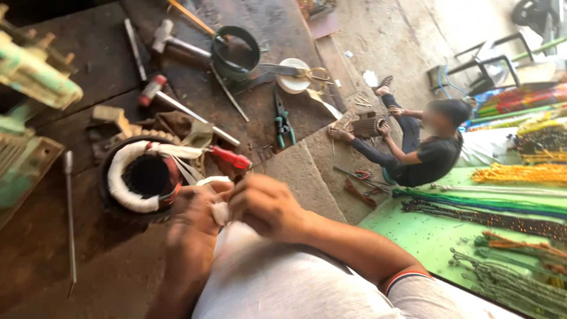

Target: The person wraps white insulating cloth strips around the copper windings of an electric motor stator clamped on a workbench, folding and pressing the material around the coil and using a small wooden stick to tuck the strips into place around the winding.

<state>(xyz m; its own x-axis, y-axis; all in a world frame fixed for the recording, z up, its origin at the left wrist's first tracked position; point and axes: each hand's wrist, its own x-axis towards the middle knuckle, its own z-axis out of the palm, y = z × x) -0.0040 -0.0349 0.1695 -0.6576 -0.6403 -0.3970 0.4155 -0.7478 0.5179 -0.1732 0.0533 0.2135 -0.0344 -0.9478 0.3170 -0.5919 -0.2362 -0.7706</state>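
Hands meet just above your lap: your left hand [198,207] and right hand [266,207] close together on a small wad of white tape [220,211], fingers of both curled shut around it. The pinch looks tight, probably to keep the strip taut, though blur hides how each fingertip sits.

The tape runs up and left toward the stator [144,174], a dark round motor core on the desk [53,236] just beyond your left hand. White wrapping already covers most of its winding ring, and loose tails of tape cross its top right edge. It lies flat with the bore facing up, which keeps the ring within reach from every side.

A red-handled screwdriver [230,158] lies touching the stator's right side, close enough to grab. Farther off on the desk are green pliers [283,125], two hammers [162,41], a dark round tin [236,53], a white tape roll [293,77] with scissors [316,74] beside it, and a thin rod [69,218] at the left.

Your left forearm is smeared by motion, and your shirt cuts off the wrists. A green machine [29,77] at the left edge is only partly in view. A person [413,147] sits on the floor well apart, holding another core; coloured cords [508,207] lie on a green sheet at the right.
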